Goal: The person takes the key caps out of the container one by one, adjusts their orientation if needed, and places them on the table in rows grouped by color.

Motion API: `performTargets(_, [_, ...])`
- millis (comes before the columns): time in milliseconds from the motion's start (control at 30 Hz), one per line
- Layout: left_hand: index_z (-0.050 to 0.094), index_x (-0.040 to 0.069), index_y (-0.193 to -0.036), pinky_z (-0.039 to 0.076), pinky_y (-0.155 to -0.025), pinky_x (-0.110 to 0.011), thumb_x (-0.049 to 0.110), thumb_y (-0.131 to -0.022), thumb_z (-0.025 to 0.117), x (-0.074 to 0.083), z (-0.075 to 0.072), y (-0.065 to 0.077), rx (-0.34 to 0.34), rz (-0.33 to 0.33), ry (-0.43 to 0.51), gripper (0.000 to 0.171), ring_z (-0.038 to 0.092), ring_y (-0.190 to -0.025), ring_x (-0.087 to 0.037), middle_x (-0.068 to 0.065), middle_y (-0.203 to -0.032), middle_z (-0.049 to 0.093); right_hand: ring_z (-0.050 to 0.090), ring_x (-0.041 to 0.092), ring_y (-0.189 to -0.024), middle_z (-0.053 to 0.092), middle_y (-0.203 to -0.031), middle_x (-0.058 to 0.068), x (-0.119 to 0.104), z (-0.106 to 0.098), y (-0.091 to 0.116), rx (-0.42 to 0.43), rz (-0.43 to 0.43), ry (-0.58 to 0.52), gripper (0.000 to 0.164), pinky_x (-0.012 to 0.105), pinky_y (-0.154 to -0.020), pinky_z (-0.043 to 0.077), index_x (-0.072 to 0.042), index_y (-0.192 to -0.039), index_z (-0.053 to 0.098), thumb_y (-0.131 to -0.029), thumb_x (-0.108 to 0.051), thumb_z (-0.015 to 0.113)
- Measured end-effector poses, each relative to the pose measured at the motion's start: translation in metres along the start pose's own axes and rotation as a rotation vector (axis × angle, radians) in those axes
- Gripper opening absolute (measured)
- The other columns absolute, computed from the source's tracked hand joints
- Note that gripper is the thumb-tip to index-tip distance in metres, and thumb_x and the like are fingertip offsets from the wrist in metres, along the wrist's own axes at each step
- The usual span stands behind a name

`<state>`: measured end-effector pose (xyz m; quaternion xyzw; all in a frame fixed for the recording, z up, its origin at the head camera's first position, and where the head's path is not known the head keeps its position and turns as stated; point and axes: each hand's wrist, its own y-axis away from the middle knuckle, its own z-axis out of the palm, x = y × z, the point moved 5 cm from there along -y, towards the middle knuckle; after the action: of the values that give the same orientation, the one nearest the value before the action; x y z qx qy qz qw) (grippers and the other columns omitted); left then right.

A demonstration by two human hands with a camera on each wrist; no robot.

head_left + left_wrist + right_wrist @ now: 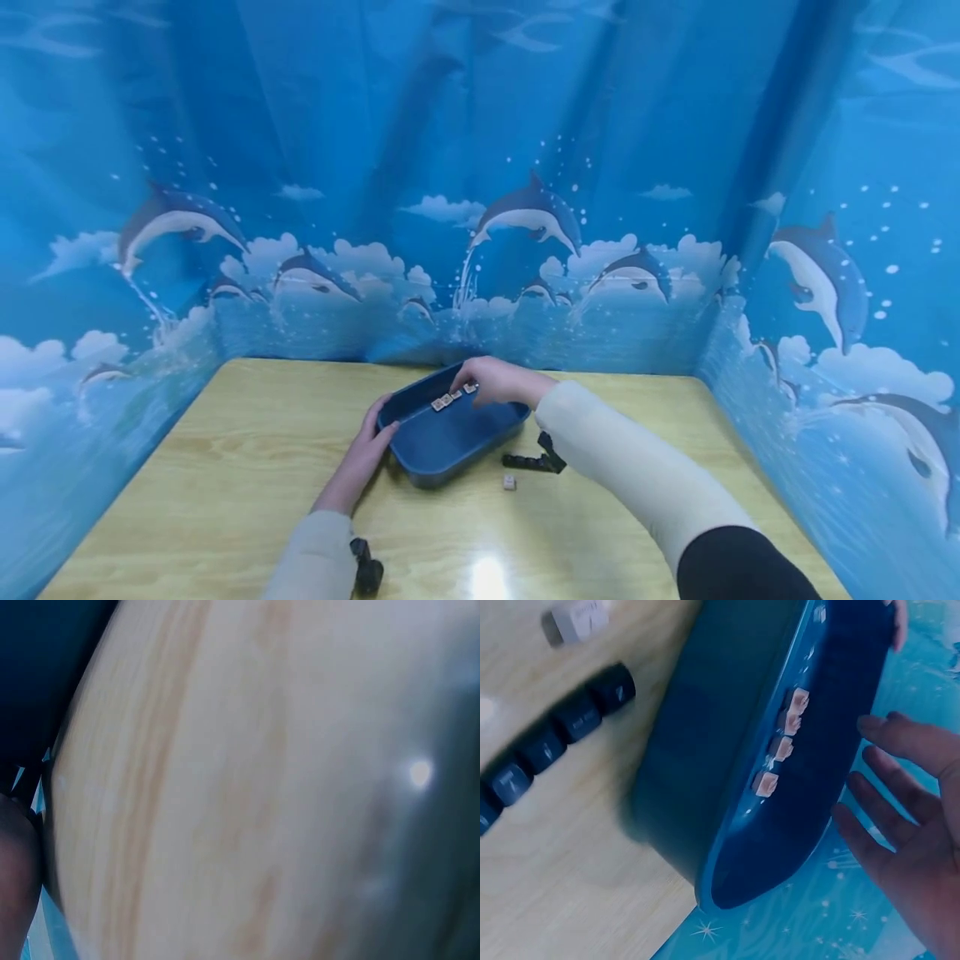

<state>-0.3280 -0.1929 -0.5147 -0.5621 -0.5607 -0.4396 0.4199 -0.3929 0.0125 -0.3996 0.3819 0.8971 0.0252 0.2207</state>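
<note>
Light blocks (pixel 447 400) in the blue tray (pixel 461 457): four lie in a slanting line on its floor toward the far side, the rightmost set a little apart from the other three. My right hand (pixel 495 381) reaches over them from the right; in the right wrist view its fingers are loosely spread and hold nothing. My left hand (pixel 371 437) grips the tray's left end, thumb over the rim, fingers along the outer wall. For good work here, I judge, the left grip should be firm without tipping the tray, since a jolt could slide the blocks out of line. The right fingertips would do best to meet one block by opposite sides, coming from above, so that its neighbours are not brushed. On the table (pixel 247 450), just near of the tray, lie a row of black blocks (pixel 522 462) and a lone light block (pixel 509 482), both clear of my hands. Beyond hangs a dolphin curtain (pixel 420 150).
</note>
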Motion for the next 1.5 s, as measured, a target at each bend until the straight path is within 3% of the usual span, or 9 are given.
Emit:
performTargets(300, [0.025, 0.019, -0.153, 0.013, -0.112, -0.062, 0.025, -0.101, 0.049, -0.002, 0.001, 0.002, 0.018, -0.012, -0.014, 0.058, 0.017, -0.142, -0.046, -0.021, -0.158, 0.019, 0.050, 0.021, -0.126, 0.058, -0.132, 0.001, 0.016, 0.019, -0.031, -0.121, 0.044, 0.058, 0.046, 0.027, -0.084, 0.050, -0.014, -0.130, 0.064, -0.086, 0.001, 0.070])
performTargets(700, [0.028, 0.018, -0.153, 0.013, -0.113, -0.061, 0.023, -0.101, 0.052, -0.006, 0.003, 0.000, 0.040, 0.002, 0.023, 0.057, 0.018, -0.142, -0.045, -0.020, -0.158, 0.021, 0.040, 0.024, -0.132, 0.042, -0.147, 0.006, 0.032, 0.036, -0.044, -0.132, 0.126, 0.023, 0.064, 0.033, -0.088, 0.047, -0.028, -0.139, 0.055, -0.083, -0.009, 0.077])
performTargets(967, [0.029, 0.015, -0.152, 0.014, -0.114, -0.058, 0.018, -0.101, 0.052, 0.002, 0.002, 0.004, 0.044, 0.023, 0.051, 0.056, 0.019, -0.142, -0.043, -0.021, -0.157, 0.023, 0.048, 0.019, -0.107, 0.046, -0.124, 0.004, 0.021, 0.049, -0.051, -0.159, 0.108, 0.111, 0.062, 0.032, -0.082, 0.047, -0.036, -0.138, 0.055, -0.083, -0.017, 0.077])
performTargets(1167, [0.025, 0.021, -0.154, 0.012, -0.113, -0.061, 0.028, -0.102, 0.049, 0.002, 0.002, 0.004, 0.017, -0.042, 0.025, 0.058, 0.016, -0.143, -0.044, -0.018, -0.159, 0.018, 0.052, 0.015, -0.094, 0.047, -0.118, 0.004, 0.012, 0.054, -0.054, -0.181, 0.096, 0.140, 0.056, 0.027, -0.075, 0.049, -0.033, -0.130, 0.059, -0.082, -0.012, 0.078])
performTargets(1400, [0.025, 0.023, -0.154, 0.013, -0.113, -0.059, 0.030, -0.102, 0.050, -0.006, 0.002, 0.001, 0.009, -0.022, 0.046, 0.058, 0.017, -0.143, -0.041, -0.017, -0.159, 0.020, 0.055, 0.015, -0.074, 0.043, -0.106, 0.003, 0.008, 0.062, -0.048, -0.225, 0.083, 0.000, 0.017, 0.026, -0.059, 0.051, -0.015, -0.095, 0.062, -0.089, 0.000, 0.068])
performTargets(1500, [0.025, 0.023, -0.154, 0.014, -0.113, -0.059, 0.030, -0.102, 0.051, -0.008, 0.001, 0.000, 0.010, -0.017, 0.047, 0.058, 0.017, -0.143, -0.042, -0.016, -0.159, 0.021, 0.052, 0.015, -0.066, 0.049, -0.092, 0.002, 0.007, 0.064, -0.046, -0.242, 0.049, -0.046, 0.012, 0.026, -0.054, 0.048, -0.009, -0.087, 0.059, -0.092, 0.002, 0.063])
